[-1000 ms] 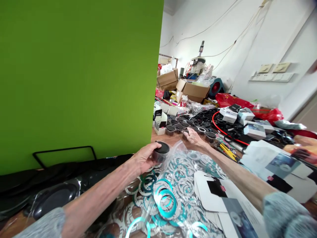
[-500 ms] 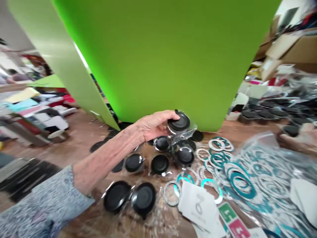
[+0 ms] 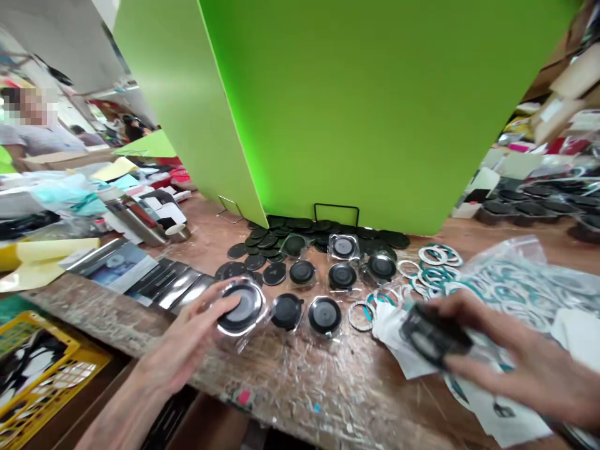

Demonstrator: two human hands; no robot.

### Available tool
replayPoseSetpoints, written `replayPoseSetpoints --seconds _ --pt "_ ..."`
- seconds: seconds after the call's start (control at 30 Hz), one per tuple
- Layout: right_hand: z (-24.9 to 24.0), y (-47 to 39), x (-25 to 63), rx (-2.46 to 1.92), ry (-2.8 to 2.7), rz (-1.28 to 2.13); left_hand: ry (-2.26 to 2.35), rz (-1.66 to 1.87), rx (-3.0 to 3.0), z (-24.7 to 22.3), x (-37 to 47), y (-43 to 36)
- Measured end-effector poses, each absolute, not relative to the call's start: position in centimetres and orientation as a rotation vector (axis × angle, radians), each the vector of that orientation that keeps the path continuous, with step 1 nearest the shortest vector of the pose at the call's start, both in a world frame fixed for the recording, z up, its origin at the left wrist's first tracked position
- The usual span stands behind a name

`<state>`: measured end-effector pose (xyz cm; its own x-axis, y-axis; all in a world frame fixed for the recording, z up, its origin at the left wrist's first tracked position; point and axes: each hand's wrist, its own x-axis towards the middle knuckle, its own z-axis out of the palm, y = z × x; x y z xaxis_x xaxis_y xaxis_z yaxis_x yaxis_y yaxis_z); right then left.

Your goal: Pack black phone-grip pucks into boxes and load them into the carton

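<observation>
My left hand (image 3: pixel 201 325) grips a round black disc in clear plastic wrap (image 3: pixel 241 307) at the near left of the rows, thumb on top. On the right, my right hand (image 3: pixel 487 350) is blurred and holds a dark, boxy object (image 3: pixel 434 334) between thumb and fingers, above white paper sheets (image 3: pixel 398 353). Several wrapped black discs (image 3: pixel 325 314) lie between the hands. Behind them are loose flat black discs (image 3: pixel 274 273). White and teal rings (image 3: pixel 440 256) lie at the right, many inside a clear plastic bag (image 3: pixel 515 250).
Green panels (image 3: pixel 365 112) stand behind the discs, with a black wire stand (image 3: pixel 336 205) at their foot. Dark flat packages (image 3: pixel 164 281) lie left. A yellow crate (image 3: pixel 70 375) is at lower left. A person (image 3: pixel 42 131) is in the left background.
The view has shifted. My left hand has come down and nearer with a wrapped disc. My right hand, then at the far right edge, is now further in with the dark object.
</observation>
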<state>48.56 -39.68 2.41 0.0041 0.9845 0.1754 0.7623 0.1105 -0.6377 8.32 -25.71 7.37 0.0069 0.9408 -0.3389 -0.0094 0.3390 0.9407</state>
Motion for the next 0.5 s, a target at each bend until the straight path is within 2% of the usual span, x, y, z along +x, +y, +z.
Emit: replayPoseSetpoints --seconds 0.07,0.2,0.33,0.5 --pt "1.2 -41.3 43.5 -1.689 -1.923 0.574 1.364 0.970 0.879 5.5 6.8 -26.9" --pt "-2.1 -42.1 37.3 -1.648 -2.018 0.269 1.332 1.149 0.717 2.8 5.9 -27.6" --pt "-3.7 -41.0 35.2 -1.614 -2.032 0.057 1.248 1.325 0.656 0.5 6.9 -26.4" --pt "-4.8 -40.5 34.2 -1.650 -2.080 -0.171 1.374 1.254 0.929 -1.5 8.7 -23.9"
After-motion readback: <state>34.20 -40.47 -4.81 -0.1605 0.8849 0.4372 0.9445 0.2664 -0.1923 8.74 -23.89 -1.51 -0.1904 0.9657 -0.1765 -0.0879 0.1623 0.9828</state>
